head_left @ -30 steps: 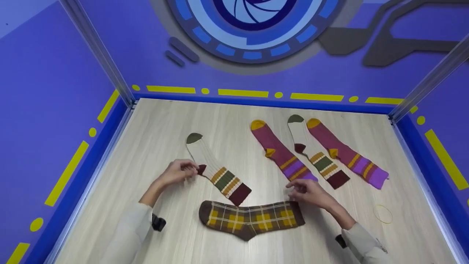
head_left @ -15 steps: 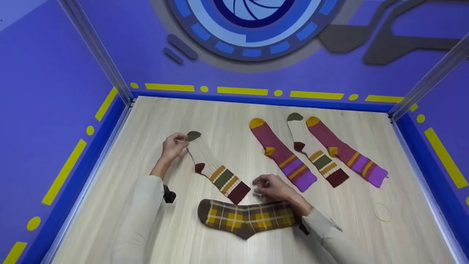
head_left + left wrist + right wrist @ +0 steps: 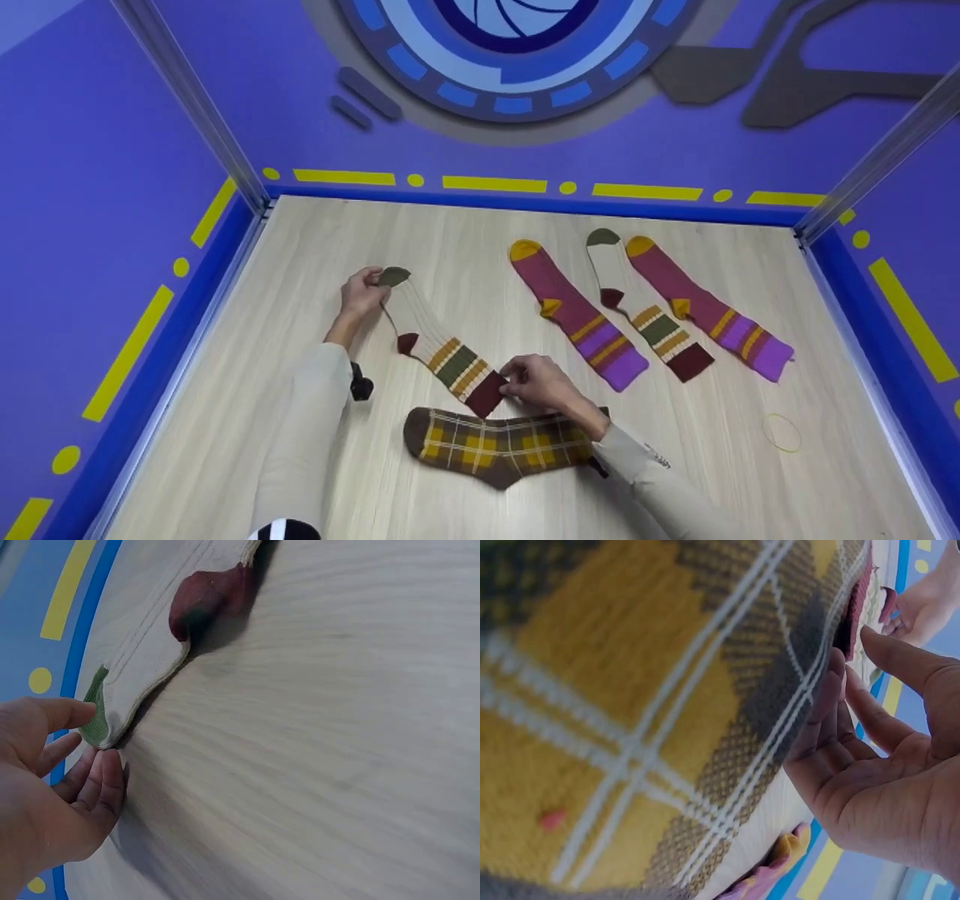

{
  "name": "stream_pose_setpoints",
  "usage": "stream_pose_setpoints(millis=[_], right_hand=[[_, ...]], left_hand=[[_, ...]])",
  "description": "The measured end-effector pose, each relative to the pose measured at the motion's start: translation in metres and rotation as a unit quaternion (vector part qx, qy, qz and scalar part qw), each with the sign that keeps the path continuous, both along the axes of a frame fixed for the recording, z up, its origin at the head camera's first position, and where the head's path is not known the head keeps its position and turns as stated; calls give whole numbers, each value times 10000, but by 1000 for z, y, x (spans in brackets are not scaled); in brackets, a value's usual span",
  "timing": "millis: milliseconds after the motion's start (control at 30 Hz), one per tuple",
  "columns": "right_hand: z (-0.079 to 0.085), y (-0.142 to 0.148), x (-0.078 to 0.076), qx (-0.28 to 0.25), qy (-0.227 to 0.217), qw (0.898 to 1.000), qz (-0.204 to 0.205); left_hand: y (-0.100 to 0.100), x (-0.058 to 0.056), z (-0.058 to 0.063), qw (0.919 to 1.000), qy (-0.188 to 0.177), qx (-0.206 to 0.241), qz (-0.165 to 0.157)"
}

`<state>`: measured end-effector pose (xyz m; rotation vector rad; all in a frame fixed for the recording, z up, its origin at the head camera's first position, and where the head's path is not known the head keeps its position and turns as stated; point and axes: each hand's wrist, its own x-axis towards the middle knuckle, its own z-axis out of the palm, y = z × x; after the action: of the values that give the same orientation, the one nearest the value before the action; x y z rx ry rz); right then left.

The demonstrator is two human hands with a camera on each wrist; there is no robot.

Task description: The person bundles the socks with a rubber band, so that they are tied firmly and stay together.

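Head view, left hand [image 3: 361, 294] pinches green toe [image 3: 395, 277] of striped sock [image 3: 442, 346] at eleven o'clock, right hand [image 3: 541, 381] at its maroon cuff [image 3: 485, 396], five o'clock, cannot tell whether pinching.

The held sock [image 3: 454, 366] is matt ribbed knit, the tabletop [image 3: 450, 232] apparently smooth wood.

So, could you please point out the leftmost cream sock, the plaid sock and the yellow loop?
Leftmost cream sock [image 3: 430, 335]: head view, cream part beside its heel.
Plaid sock [image 3: 501, 448]: head view, patterned middle.
Yellow loop [image 3: 800, 436]: head view, right edge.
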<state>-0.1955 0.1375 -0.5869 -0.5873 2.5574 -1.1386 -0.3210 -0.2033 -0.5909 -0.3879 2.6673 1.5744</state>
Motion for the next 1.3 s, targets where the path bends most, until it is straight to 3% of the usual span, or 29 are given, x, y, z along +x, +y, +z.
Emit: stream_pose_setpoints(millis=[233, 367, 467, 533, 667, 833, 933, 1100, 1300], right_hand=[[3, -6, 3, 772, 41, 9961, -423], [3, -7, 4, 772, 106, 9961, -407], [1, -3, 1, 271, 143, 9993, -218], [1, 2, -1, -292, -98, 9994, -187], [2, 15, -4, -1258, -705, 9885, -454], [5, 28, -5, -1559, -974, 9767, -1109], [6, 32, -5, -1774, -1243, 9664, -1381], [7, 37, -4, -2040, -1646, 9553, -1367], [15, 53, -3, -2276, -1911, 9441, -1423]], left_hand=[[8, 0, 4, 9995, 26, -251, -195], [10, 1, 5, 9989, 61, -342, -327], [10, 2, 7, 9986, 31, -384, -367], [10, 1, 7, 9987, -8, -364, -362], [11, 1, 6, 9993, -123, -123, -338], [11, 4, 4, 9974, -310, 563, -325], [13, 6, 5, 9959, -417, 673, -438], [19, 6, 7, 9962, -444, 428, -623], [27, 10, 11, 9987, -210, 83, -453]])
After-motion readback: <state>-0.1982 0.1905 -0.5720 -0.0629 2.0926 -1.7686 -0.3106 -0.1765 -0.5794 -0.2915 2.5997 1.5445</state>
